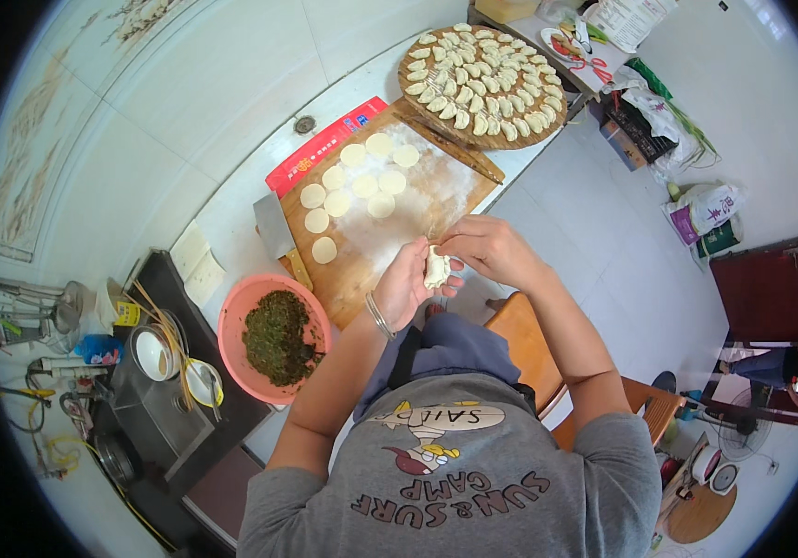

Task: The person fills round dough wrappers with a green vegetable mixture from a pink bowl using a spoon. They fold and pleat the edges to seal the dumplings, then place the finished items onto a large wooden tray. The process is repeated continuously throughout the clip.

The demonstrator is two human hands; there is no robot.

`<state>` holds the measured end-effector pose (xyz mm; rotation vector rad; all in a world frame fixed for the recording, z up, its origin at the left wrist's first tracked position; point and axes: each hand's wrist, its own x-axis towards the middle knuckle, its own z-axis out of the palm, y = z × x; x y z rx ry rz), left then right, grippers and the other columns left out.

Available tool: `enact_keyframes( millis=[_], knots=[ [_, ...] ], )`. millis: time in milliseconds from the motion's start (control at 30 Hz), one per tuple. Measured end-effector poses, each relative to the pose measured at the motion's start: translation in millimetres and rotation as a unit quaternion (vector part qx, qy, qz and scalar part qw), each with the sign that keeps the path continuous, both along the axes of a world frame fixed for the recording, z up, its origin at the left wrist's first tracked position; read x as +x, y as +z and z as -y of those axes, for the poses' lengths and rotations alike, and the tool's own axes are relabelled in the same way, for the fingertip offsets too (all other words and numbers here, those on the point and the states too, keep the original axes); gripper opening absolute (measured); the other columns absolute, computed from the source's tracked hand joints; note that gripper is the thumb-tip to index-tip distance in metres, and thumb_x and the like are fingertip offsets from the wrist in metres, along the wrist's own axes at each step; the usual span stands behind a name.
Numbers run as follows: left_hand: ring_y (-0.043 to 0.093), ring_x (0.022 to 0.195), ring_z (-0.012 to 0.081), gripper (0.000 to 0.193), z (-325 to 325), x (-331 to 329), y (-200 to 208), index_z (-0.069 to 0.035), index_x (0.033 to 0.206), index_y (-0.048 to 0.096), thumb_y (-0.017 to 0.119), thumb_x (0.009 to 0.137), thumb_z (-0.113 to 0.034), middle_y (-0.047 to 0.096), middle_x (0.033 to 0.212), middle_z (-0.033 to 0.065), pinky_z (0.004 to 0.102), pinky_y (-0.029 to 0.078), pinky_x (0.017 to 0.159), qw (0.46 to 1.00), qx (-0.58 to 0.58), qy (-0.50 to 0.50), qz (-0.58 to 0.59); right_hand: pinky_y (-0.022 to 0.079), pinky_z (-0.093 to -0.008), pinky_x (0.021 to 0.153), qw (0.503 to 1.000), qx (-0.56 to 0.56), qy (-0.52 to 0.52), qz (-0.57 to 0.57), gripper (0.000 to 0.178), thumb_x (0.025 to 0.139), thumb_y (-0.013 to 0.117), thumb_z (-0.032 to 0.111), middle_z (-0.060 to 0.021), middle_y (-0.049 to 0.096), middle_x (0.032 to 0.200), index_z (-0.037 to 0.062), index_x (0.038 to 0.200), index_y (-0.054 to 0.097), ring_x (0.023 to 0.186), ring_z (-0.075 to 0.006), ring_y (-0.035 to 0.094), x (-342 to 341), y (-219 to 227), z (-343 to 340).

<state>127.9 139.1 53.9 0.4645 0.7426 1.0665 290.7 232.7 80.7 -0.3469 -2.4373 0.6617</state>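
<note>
A pale dumpling (437, 269) sits in the fingers of my left hand (402, 286), which wears a bangle at the wrist. My right hand (492, 249) is closed in a pinch at the dumpling's upper end. Both hands are over the near edge of a floured wooden board (436, 191). Several round dough wrappers (365, 185) lie on its left half. Left of my left forearm stands a pink bowl (229, 325) of dark green filling (275, 337). A cleaver (274, 226) lies between bowl and board.
A round wooden tray (510, 141) covered with shaped dumplings is at the far right of the counter. A rolling pin (450, 149) lies along the board's far edge. White bowls (151, 353) and chopsticks are at left. A wooden chair (520, 339) stands near my right arm. Another person (794, 363) shows at far right.
</note>
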Motion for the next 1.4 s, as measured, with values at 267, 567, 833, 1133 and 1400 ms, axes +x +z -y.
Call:
enact_keyframes(
  millis=[267,567,833,1133,1400],
  knots=[
    [0.061,0.086,0.0211,0.052,4.0,-10.3,-9.2,-0.001,0.116,0.048,0.03,0.096,-0.045,0.059,0.101,0.0116,0.0331,0.05,0.077,0.998,-0.039,-0.044,-0.009,0.048,-0.0347,0.062,0.997,0.026,-0.022,0.075,0.017,0.069,0.066,0.001,-0.0075,0.061,0.077,0.0032,0.085,0.063,0.071,-0.0254,0.06,-10.1,5.2,18.2],
    [0.062,0.091,0.023,0.059,-21.7,-13.1,-12.3,0.003,0.118,0.049,0.026,0.095,-0.047,0.061,0.106,0.016,0.0343,0.05,0.081,0.995,-0.045,-0.089,-0.02,0.049,-0.0343,0.061,0.997,0.046,-0.037,0.048,0.023,0.065,0.061,0.007,-0.0058,0.054,0.069,0.0043,0.088,0.064,0.068,-0.0235,0.058,-2.0,-5.5,-8.2],
    [0.062,0.09,0.0239,0.058,-93.7,11.9,-18.9,0.003,0.117,0.049,0.026,0.095,-0.045,0.061,0.104,0.0171,0.0347,0.05,0.081,0.994,-0.067,-0.078,-0.024,0.049,-0.0321,0.062,0.986,0.122,0.029,0.109,0.019,0.062,0.062,0.007,-0.0047,0.057,0.075,0.005,0.081,0.063,0.072,-0.0219,0.059,17.1,-13.6,-92.6],
    [0.058,0.103,0.0211,0.05,-221.5,81.5,-34.6,-0.001,0.12,0.046,0.031,0.096,-0.042,0.058,0.113,0.0134,0.0371,0.048,0.089,0.997,-0.055,0.054,0.027,0.05,-0.0395,0.064,0.967,-0.159,-0.158,0.119,0.014,0.08,0.063,0.014,-0.0123,0.063,0.086,0.0032,0.089,0.064,0.074,-0.0312,0.062,63.5,-22.6,-192.6],
    [0.057,0.103,0.0163,0.049,-307.3,126.4,-47.5,-0.002,0.127,0.043,0.036,0.097,-0.04,0.056,0.118,0.0072,0.0322,0.045,0.093,0.986,-0.11,0.128,0.003,0.05,-0.0447,0.066,0.924,-0.222,-0.248,0.19,0.026,0.078,0.067,0.018,-0.0201,0.062,0.084,0.0032,0.096,0.055,0.078,-0.0384,0.062,80.2,-46.7,-262.6]
  ],
)
